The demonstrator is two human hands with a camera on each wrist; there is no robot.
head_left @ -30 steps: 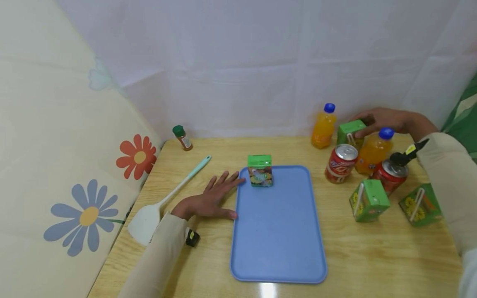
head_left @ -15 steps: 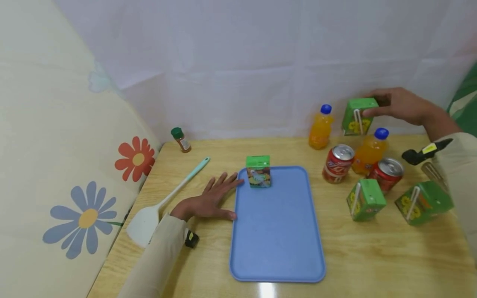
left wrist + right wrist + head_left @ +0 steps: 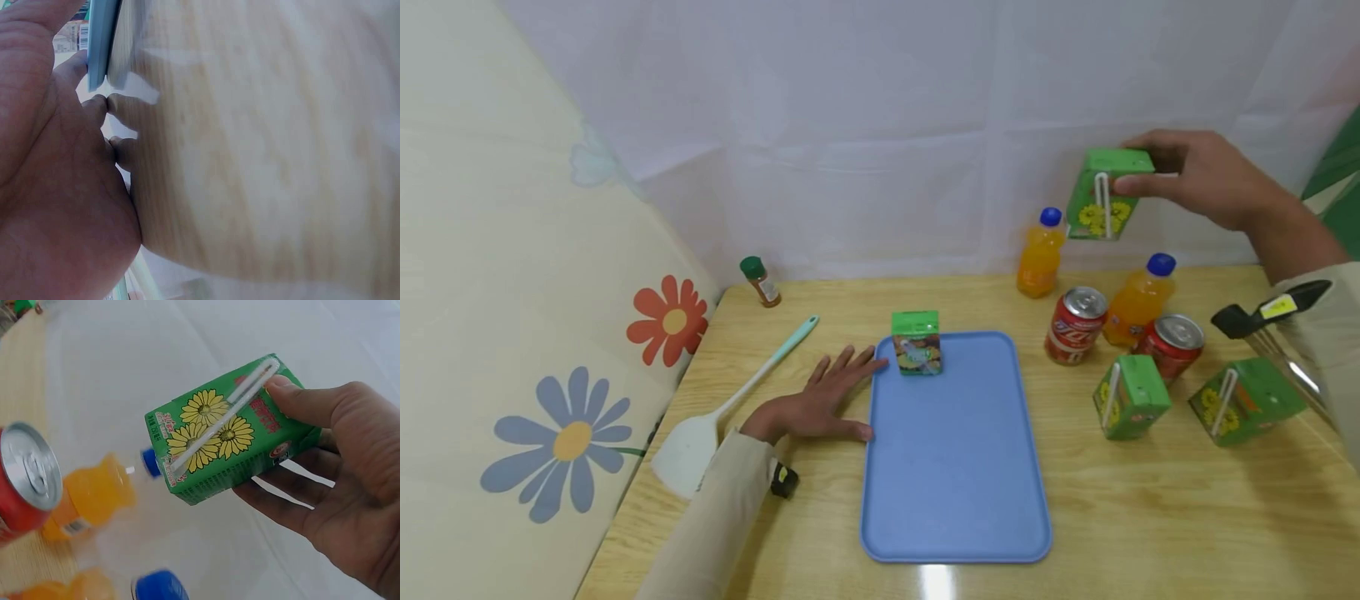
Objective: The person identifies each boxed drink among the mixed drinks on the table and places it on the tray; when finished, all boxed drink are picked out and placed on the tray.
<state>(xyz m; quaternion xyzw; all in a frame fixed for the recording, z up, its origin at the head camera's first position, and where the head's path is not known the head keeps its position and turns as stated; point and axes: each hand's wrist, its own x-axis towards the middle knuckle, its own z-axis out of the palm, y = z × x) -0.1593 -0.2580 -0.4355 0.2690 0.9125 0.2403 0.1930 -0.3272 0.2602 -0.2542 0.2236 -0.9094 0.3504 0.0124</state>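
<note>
Green drink box (image 3: 215, 434): red Chinese characters (image 3: 267, 417), partly covered, not legible with certainty; small print, too fine to read. Orange bottle (image 3: 103, 487): 1 barcode (image 3: 76, 526), digits illegible. Small box (image 3: 916, 345) on blue tray (image 3: 955, 475): logo lettering, blurred. Red can (image 3: 1075, 327): pale lettering, illegible. Left wrist view: 1 more barcode, on a pale panel (image 3: 69, 39). Yellow label (image 3: 1277, 307) on black wrist mount: unreadable.

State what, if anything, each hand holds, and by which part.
The right hand grips a green drink carton near its top end, thumb on the face with the straw; the left hand holds nothing.
</note>
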